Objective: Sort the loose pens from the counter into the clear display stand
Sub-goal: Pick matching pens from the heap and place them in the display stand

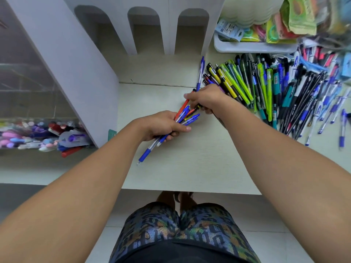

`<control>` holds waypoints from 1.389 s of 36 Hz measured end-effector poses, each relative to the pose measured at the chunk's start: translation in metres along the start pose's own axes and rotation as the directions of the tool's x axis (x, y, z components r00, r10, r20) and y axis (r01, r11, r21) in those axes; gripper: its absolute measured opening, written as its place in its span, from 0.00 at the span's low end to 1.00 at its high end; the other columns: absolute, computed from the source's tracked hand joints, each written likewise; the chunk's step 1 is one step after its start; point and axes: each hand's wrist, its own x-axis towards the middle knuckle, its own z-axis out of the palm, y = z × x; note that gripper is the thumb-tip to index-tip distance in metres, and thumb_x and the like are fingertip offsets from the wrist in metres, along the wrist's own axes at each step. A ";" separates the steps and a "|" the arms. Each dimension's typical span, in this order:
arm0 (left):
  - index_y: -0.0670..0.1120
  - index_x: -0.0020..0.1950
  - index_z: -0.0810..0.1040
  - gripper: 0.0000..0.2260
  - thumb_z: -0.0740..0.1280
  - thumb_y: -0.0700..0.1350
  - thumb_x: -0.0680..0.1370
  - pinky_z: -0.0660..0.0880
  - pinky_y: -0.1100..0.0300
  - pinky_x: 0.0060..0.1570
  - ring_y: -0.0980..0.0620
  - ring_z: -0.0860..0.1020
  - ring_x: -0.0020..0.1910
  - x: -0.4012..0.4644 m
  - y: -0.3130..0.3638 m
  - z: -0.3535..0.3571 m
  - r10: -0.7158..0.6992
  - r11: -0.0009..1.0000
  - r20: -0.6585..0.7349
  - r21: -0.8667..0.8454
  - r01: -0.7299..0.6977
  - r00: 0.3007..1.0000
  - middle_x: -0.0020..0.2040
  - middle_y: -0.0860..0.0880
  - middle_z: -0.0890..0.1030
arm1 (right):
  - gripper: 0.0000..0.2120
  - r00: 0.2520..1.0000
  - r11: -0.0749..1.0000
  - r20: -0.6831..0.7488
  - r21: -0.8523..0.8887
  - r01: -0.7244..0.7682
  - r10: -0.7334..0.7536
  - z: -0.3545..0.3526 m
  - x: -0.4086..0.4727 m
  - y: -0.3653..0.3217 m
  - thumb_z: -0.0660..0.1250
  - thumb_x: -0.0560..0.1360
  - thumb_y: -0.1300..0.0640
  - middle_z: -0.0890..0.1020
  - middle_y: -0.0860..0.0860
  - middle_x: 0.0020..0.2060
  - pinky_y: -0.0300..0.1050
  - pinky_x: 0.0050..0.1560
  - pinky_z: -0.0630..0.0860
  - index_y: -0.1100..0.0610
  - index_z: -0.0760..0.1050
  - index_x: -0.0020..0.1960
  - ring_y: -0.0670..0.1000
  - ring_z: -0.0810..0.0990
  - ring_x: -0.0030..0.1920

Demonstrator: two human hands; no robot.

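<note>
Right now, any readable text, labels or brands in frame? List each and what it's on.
None can be read.
Pen pile: barrel print too small and blurred.
Packets in the tray: card print blurred.
Green tag by the white stand: mostly hidden, illegible.

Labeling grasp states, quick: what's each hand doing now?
Left hand: grips a bundle of pens.
Right hand: fingers curled on pens at the pile's edge.

A single wide-angle head camera looks steeply down over the person's forearms, close above the counter (190, 168). The left hand (163, 126) and right hand (207, 99) sit near frame centre; floor shows below them, curved distortion bending the edges.
</note>
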 end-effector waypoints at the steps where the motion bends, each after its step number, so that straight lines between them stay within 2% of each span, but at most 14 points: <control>1: 0.48 0.44 0.69 0.12 0.72 0.47 0.79 0.65 0.63 0.25 0.53 0.67 0.24 -0.003 -0.002 -0.003 0.000 1.000 -0.006 0.001 0.000 1.000 0.28 0.51 0.69 | 0.12 1.000 0.999 -0.010 0.042 -0.004 0.004 0.002 0.001 -0.004 0.74 0.75 0.53 0.85 0.55 0.36 0.34 0.23 0.61 0.61 0.79 0.40 0.47 0.65 0.22; 6: 0.48 0.43 0.68 0.13 0.70 0.48 0.80 0.67 0.62 0.27 0.53 0.68 0.25 -0.013 -0.016 -0.017 -0.031 0.999 -0.078 0.004 0.032 0.996 0.29 0.50 0.70 | 0.08 0.957 0.944 -0.288 0.326 0.055 0.043 -0.010 0.006 -0.007 0.64 0.80 0.58 0.79 0.56 0.33 0.33 0.21 0.59 0.58 0.71 0.42 0.50 0.65 0.25; 12: 0.48 0.47 0.69 0.11 0.69 0.51 0.81 0.71 0.63 0.26 0.54 0.70 0.26 -0.016 -0.017 -0.009 -0.038 0.898 -0.203 -0.436 -0.056 0.978 0.28 0.51 0.69 | 0.07 0.982 0.928 -0.152 0.337 0.159 -0.113 -0.013 -0.028 -0.005 0.56 0.83 0.62 0.80 0.57 0.35 0.37 0.23 0.61 0.56 0.70 0.59 0.44 0.68 0.21; 15: 0.45 0.48 0.72 0.10 0.68 0.50 0.81 0.82 0.57 0.39 0.49 0.81 0.35 -0.018 -0.002 0.004 0.012 0.794 -0.207 -0.593 -0.136 0.978 0.31 0.48 0.76 | 0.12 0.977 0.913 -0.080 0.348 0.214 -0.199 -0.002 -0.046 -0.011 0.55 0.83 0.62 0.77 0.56 0.32 0.39 0.24 0.60 0.53 0.71 0.63 0.44 0.66 0.21; 17: 0.43 0.51 0.75 0.09 0.67 0.49 0.82 0.83 0.50 0.52 0.46 0.84 0.44 -0.021 0.010 0.013 0.056 0.759 -0.213 -0.626 -0.180 0.975 0.37 0.44 0.82 | 0.13 0.962 0.905 -0.109 0.325 0.274 -0.251 0.008 -0.056 -0.015 0.55 0.82 0.63 0.76 0.53 0.31 0.39 0.25 0.63 0.52 0.71 0.63 0.44 0.69 0.24; 19: 0.41 0.52 0.77 0.09 0.66 0.48 0.83 0.82 0.47 0.56 0.44 0.83 0.48 -0.028 0.021 0.020 0.090 0.741 -0.217 -0.637 -0.211 0.972 0.41 0.42 0.84 | 0.14 0.944 0.882 -0.168 0.339 0.326 -0.284 0.016 -0.061 -0.019 0.56 0.81 0.64 0.73 0.53 0.33 0.41 0.29 0.67 0.51 0.71 0.62 0.46 0.70 0.29; 23: 0.39 0.50 0.78 0.11 0.65 0.47 0.83 0.83 0.48 0.50 0.44 0.85 0.41 -0.036 0.037 0.029 0.129 0.739 -0.205 -0.633 -0.232 0.970 0.40 0.42 0.84 | 0.15 0.946 0.858 -0.208 0.405 0.316 -0.250 0.024 -0.064 -0.025 0.56 0.79 0.67 0.74 0.54 0.39 0.44 0.37 0.70 0.51 0.70 0.60 0.49 0.71 0.35; 28: 0.40 0.51 0.75 0.07 0.64 0.44 0.84 0.83 0.56 0.38 0.48 0.82 0.33 -0.042 0.043 0.030 0.113 0.831 -0.195 -0.518 -0.200 0.974 0.40 0.41 0.82 | 0.09 0.983 0.916 -0.085 0.357 0.180 -0.160 0.017 -0.060 -0.023 0.56 0.80 0.66 0.74 0.53 0.41 0.41 0.30 0.68 0.54 0.69 0.54 0.48 0.71 0.32; 31: 0.43 0.51 0.73 0.04 0.66 0.42 0.83 0.78 0.59 0.32 0.49 0.77 0.30 -0.045 0.044 0.028 0.117 0.853 -0.142 -0.493 -0.173 0.983 0.36 0.43 0.78 | 0.09 0.973 0.912 -0.079 0.340 0.231 -0.217 0.007 -0.059 -0.019 0.57 0.81 0.66 0.76 0.53 0.43 0.43 0.37 0.73 0.55 0.71 0.55 0.50 0.75 0.38; 34: 0.45 0.54 0.72 0.03 0.66 0.41 0.83 0.75 0.60 0.30 0.50 0.74 0.30 -0.044 0.046 0.027 0.120 0.883 -0.087 -0.447 -0.146 0.989 0.35 0.46 0.75 | 0.10 0.975 0.832 -0.026 0.518 0.201 -0.220 -0.003 -0.061 -0.019 0.58 0.84 0.59 0.80 0.55 0.47 0.57 0.52 0.80 0.53 0.72 0.63 0.56 0.80 0.45; 36: 0.46 0.54 0.72 0.04 0.66 0.42 0.82 0.74 0.60 0.30 0.51 0.73 0.30 -0.043 0.047 0.028 0.119 0.899 -0.046 -0.420 -0.127 0.992 0.34 0.46 0.75 | 0.09 0.970 0.801 -0.025 0.560 0.213 -0.241 -0.007 -0.063 -0.019 0.60 0.84 0.52 0.81 0.55 0.51 0.64 0.59 0.79 0.55 0.76 0.59 0.60 0.82 0.49; 40: 0.46 0.52 0.73 0.04 0.68 0.42 0.81 0.74 0.61 0.29 0.51 0.73 0.30 -0.041 0.051 0.033 0.110 0.911 -0.019 -0.397 -0.108 0.994 0.33 0.47 0.74 | 0.07 0.947 0.820 -0.097 0.479 0.314 -0.306 -0.013 -0.064 -0.014 0.66 0.81 0.60 0.83 0.56 0.48 0.52 0.51 0.84 0.59 0.79 0.58 0.55 0.86 0.45; 45: 0.43 0.49 0.73 0.03 0.66 0.39 0.81 0.75 0.62 0.27 0.52 0.75 0.27 -0.032 0.057 0.046 0.089 0.834 -0.076 -0.540 -0.116 0.993 0.32 0.46 0.76 | 0.05 0.945 0.851 -0.152 0.411 0.326 -0.288 -0.014 -0.063 -0.011 0.67 0.80 0.64 0.85 0.59 0.44 0.58 0.56 0.83 0.60 0.82 0.52 0.56 0.84 0.46; 50: 0.42 0.50 0.74 0.02 0.65 0.39 0.81 0.74 0.62 0.26 0.54 0.74 0.26 -0.025 0.060 0.047 0.094 0.782 -0.166 -0.597 -0.176 0.982 0.32 0.48 0.76 | 0.13 0.952 0.872 -0.127 0.382 0.307 -0.280 -0.010 -0.070 -0.015 0.65 0.82 0.54 0.82 0.63 0.50 0.53 0.53 0.79 0.63 0.81 0.56 0.54 0.79 0.47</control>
